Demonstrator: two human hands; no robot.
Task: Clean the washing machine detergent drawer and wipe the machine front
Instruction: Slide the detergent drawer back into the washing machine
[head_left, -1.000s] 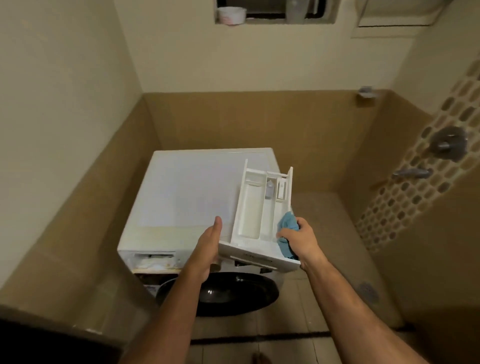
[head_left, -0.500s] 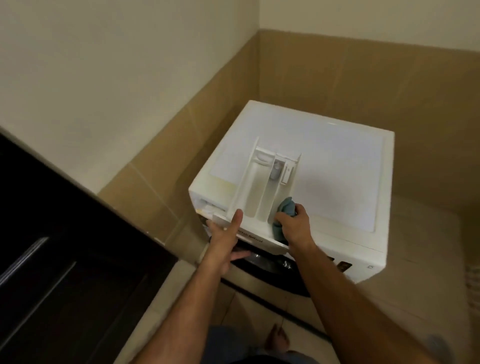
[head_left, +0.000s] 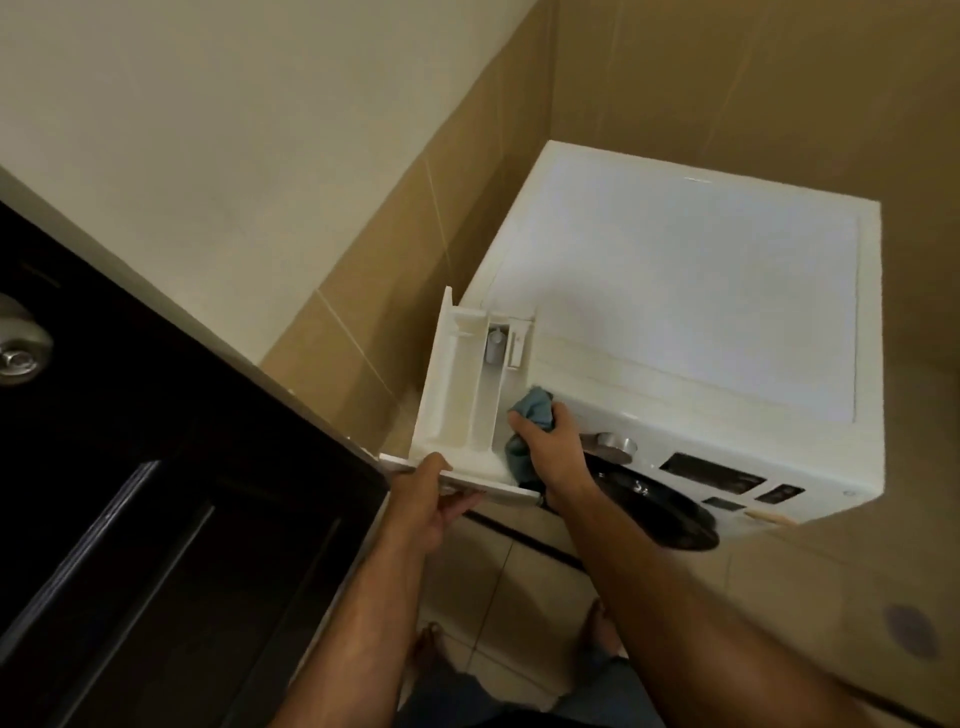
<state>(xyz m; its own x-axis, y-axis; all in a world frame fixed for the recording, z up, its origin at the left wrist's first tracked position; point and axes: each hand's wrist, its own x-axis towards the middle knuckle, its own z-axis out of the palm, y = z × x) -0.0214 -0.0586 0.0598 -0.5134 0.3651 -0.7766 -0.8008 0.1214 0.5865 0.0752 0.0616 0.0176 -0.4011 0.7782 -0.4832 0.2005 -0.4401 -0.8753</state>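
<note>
left hand (head_left: 423, 501) gripping; right hand (head_left: 550, 441) clenched, both arms extended

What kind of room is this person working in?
Probably a home bathroom or laundry corner. A white front-loading washing machine stands against tan wall tiles, beside a dark door, and the floor is tiled too.

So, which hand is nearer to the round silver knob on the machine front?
Right. The right hand, holding the blue cloth, is just beside the knob. The left hand grips the drawer front, farther away across the drawer.
</note>
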